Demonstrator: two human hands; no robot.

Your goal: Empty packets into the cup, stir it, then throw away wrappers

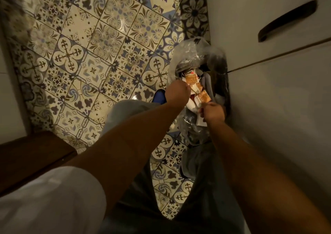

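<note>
head: wrappers (200,94) over bin (220,76)

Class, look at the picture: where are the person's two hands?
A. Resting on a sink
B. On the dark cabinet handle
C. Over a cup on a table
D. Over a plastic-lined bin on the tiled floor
D: the left hand and right hand hang above the bin holding orange wrappers.

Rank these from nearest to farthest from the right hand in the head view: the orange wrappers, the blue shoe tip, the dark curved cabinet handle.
From the right hand:
1. Orange wrappers, just above its fingers, over the plastic-lined bin.
2. Blue shoe tip, to the left, beyond the left hand.
3. Dark curved cabinet handle, far up on the white cabinet at right.
</note>
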